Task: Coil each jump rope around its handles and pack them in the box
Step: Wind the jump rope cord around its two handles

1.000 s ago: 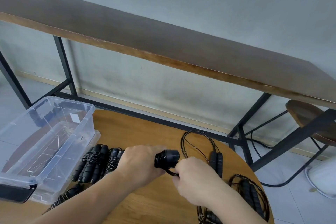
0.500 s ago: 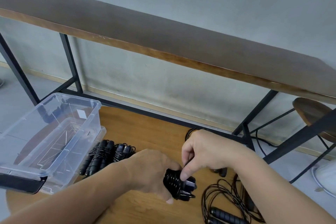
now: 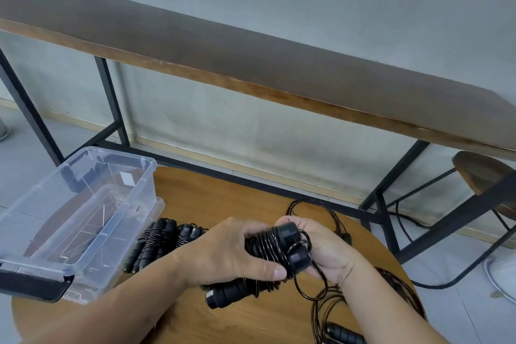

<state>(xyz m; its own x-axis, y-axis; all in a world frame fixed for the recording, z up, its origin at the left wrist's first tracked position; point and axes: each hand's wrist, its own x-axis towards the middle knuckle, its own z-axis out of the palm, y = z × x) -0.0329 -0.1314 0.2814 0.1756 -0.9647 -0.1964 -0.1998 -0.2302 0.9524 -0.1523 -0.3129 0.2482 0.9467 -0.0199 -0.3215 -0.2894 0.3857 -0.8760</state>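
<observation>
We note the left hand (image 3: 229, 251) gripping the coiled jump rope (image 3: 275, 248). The right hand (image 3: 324, 248) pinches its loose cord end.

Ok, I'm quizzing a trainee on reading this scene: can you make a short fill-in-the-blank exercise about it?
1. Both hands hold a jump rope whose cord is wound around its two ____.
2. The clear plastic box holds ____ jump ropes so far.
3. The coiled ropes on the round table lie to the ____ of the box.
4. The left hand grips the bundle; the right hand holds its capped ____.

Missing words: handles; no; right; ends
</observation>
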